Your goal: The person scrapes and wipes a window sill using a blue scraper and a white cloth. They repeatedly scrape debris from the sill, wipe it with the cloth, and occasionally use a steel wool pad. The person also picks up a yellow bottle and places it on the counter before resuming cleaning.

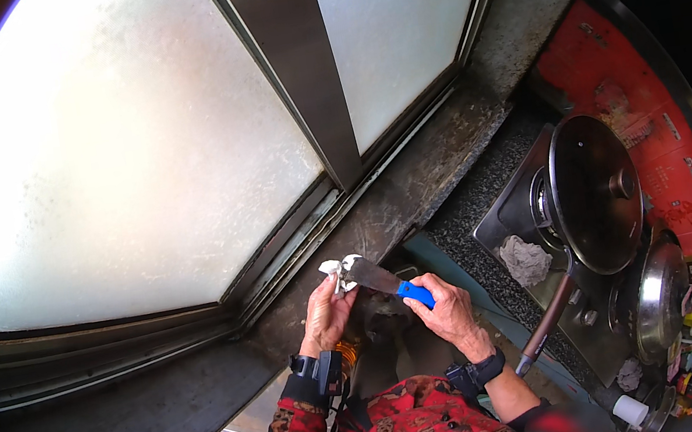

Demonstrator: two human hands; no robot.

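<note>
In my right hand (449, 314) is the blue handle of a scraper (381, 277), a putty knife with a broad metal blade. The blade points up and to the left, and its tip meets a crumpled white tissue or cloth (331, 267). My left hand (325, 315) pinches that white wad between thumb and fingers. Both hands are held in front of my chest, over the dark, stained window sill (398, 208). Black bands with small devices circle both wrists.
Frosted window panes (132, 160) in a dark metal frame (299, 70) rise beyond the sill. On the right, a gas stove (512, 219) carries a lidded pan (595, 194), its handle (550, 320) reaching towards me, and a second lidded pan (659, 298). A grey rag (524, 259) lies on the stove.
</note>
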